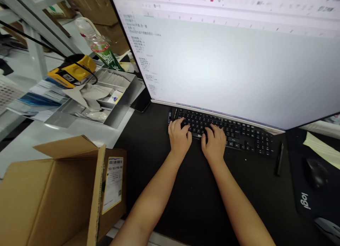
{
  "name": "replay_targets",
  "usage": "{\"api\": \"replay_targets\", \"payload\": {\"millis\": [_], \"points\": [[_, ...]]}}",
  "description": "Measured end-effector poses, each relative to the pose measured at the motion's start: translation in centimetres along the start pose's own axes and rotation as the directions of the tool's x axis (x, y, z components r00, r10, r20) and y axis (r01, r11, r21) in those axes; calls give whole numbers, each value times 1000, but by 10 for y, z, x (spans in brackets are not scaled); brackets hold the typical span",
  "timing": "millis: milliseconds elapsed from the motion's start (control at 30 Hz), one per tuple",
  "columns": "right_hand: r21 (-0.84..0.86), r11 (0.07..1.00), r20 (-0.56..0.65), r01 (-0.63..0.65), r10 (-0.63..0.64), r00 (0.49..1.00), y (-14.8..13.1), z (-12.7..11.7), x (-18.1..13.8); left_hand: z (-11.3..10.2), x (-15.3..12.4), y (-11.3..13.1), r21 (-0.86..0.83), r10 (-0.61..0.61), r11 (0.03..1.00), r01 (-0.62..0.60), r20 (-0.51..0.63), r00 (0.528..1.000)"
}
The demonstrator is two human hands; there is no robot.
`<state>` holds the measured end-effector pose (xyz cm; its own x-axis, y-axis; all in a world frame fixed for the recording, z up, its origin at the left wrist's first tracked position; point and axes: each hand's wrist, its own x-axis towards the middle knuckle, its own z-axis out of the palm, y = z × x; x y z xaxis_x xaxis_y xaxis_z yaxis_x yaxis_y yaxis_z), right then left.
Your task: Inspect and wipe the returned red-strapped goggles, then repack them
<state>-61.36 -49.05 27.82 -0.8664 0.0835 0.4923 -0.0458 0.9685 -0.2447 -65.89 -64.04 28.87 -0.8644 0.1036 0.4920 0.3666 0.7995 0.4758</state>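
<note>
A black keyboard [244, 138] lies on the dark desk just below a large monitor [212, 62]. My left hand [179, 136] rests over the keyboard's left end, fingers spread on the keys. A little to its right, my right hand [215, 141] lies over the middle keys with its fingers apart. Neither hand grips anything. The monitor shows a text document with short lines along its left side. Some keys are hidden under my fingers.
An open cardboard box [71, 189] stands at lower left. Behind it are a grey tray [117, 115], a yellow tape measure [77, 70], a green-labelled bottle [106, 55] and a phone [140, 101]. On the right are a pen [279, 159] and a black mouse [317, 171] on a mouse pad [299, 182].
</note>
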Motion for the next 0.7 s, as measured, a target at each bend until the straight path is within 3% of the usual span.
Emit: {"api": "replay_targets", "payload": {"millis": [433,700], "points": [[88,996,-40,-22,26,999,1,-4,1,1,1,0,-5,-54,999,54,-19,998],[56,997,-108,-45,51,993,0,-5,0,1,1,0,33,3,999,-2,-24,1000]]}}
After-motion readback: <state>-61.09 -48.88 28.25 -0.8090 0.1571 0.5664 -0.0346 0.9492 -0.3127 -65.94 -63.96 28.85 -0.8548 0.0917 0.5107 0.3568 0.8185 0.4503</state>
